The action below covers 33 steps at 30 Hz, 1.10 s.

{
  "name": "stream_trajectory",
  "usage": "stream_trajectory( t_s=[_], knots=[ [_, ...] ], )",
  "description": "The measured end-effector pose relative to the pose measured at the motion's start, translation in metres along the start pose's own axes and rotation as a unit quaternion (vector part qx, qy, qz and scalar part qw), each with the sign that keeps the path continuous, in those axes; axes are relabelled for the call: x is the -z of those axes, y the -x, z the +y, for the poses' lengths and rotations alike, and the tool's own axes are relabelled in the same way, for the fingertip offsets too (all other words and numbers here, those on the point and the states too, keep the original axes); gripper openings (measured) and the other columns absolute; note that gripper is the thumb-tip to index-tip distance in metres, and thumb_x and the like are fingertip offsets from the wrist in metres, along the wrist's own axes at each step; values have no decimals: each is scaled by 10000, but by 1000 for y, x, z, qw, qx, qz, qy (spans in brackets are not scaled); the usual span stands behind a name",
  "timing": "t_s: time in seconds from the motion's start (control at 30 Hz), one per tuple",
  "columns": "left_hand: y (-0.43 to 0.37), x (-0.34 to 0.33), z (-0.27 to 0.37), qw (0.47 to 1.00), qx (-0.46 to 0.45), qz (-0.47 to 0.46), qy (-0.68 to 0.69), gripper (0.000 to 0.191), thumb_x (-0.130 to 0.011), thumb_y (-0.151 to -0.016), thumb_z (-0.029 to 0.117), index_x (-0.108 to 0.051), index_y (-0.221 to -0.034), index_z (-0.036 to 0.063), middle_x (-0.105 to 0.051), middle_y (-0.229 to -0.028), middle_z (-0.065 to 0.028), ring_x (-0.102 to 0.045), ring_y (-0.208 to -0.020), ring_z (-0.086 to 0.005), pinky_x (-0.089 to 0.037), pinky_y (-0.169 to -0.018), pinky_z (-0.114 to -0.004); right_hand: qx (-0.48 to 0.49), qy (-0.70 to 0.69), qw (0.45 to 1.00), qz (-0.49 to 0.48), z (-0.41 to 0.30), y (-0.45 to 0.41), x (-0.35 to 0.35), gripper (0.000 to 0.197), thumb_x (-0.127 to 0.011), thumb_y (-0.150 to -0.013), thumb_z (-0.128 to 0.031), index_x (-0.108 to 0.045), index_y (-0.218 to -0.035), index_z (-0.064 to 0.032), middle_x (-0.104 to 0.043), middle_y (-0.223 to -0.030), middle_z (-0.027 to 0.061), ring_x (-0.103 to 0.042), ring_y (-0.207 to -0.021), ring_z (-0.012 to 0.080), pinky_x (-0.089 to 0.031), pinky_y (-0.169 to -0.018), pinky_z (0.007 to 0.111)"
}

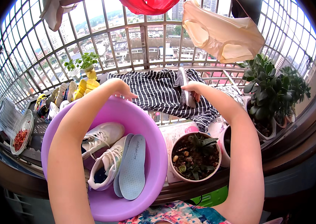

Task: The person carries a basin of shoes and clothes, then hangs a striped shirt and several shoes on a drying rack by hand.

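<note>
My right hand (pixel 194 89) grips a grey shoe with a white sole (pixel 184 86), held on its side against the black-and-white striped cloth (pixel 152 86). My left hand (pixel 123 89) is at the far rim of a purple plastic basin (pixel 158 148), its fingers pointing right. Whether they grip the rim I cannot tell. Inside the basin are two white lace-up sneakers, one farther back (pixel 104 135) and one nearer (pixel 109 165). Two light-blue perforated insoles (pixel 132 168) lean beside the nearer sneaker. My left forearm crosses over the basin and hides part of its left side.
Metal window bars (pixel 144 42) curve around the ledge. Several shoes (pixel 65 93) line the left, beside a basket of dried red chillies (pixel 21 137). A potted succulent (pixel 195 156) stands right of the basin, a jade plant (pixel 261 89) farther right. Beige underwear (pixel 222 36) hangs overhead.
</note>
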<state>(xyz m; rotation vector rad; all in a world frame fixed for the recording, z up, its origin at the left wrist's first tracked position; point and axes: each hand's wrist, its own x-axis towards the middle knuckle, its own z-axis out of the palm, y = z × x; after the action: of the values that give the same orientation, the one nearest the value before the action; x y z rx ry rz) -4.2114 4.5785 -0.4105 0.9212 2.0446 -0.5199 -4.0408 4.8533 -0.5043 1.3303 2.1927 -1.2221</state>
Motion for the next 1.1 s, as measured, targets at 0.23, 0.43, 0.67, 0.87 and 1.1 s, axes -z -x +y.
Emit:
stream_trajectory(
  t_s=[0.23, 0.43, 0.67, 0.87, 1.1],
  knots=[
    [13, 15, 3, 993, -76, 67, 54, 610, -350, -849, 543, -423, -1241, 82, -410, -1268, -152, -547, -1006, -264, -477, -822, -421, 50, 17, 997, 49, -6, 21, 1, 738, -585, -758, -431, -335, -1225, 83, -355, -1183, 353, -439, -1001, 535, -400, -722, 669],
    [64, 26, 2, 984, -77, 148, 62, 589, -378, -857, 518, -403, -1248, 77, -448, -1238, -144, -550, -998, -245, -452, -845, -423, 58, 138, 985, 84, -12, 31, -5, 658, -624, -750, -391, -420, -1187, 56, -408, -1246, 199, -526, -907, 468, -470, -595, 623],
    [118, 23, -26, 975, -53, 212, 27, 648, -354, -835, 577, -388, -1265, 93, -467, -1215, -140, -527, -1022, -248, -444, -842, -401, 269, 420, 834, 235, -35, 45, -8, 595, -669, -645, -440, -584, -897, 93, -596, -874, 240, -592, -843, 322, -470, -735, 367],
    [175, 9, -49, 966, -25, 252, 55, 635, -426, -817, 563, -408, -1242, 91, -466, -1211, -142, -549, -994, -246, -432, -855, -432, 639, 241, 685, 253, -102, 209, -92, 255, -560, -765, -94, -547, -999, 9, -612, -816, 174, -610, -762, 277, -478, -682, 360],
    [237, -24, -70, 951, 20, 303, 56, 631, -431, -812, 566, -408, -1243, 106, -453, -1229, -142, -540, -1019, -257, -388, -902, -479, 803, 193, 508, -244, -81, 378, -241, 600, -647, -682, -109, -375, -1209, -15, -461, -1144, 174, -492, -1014, 303, -417, -812, 377]
  ],
)
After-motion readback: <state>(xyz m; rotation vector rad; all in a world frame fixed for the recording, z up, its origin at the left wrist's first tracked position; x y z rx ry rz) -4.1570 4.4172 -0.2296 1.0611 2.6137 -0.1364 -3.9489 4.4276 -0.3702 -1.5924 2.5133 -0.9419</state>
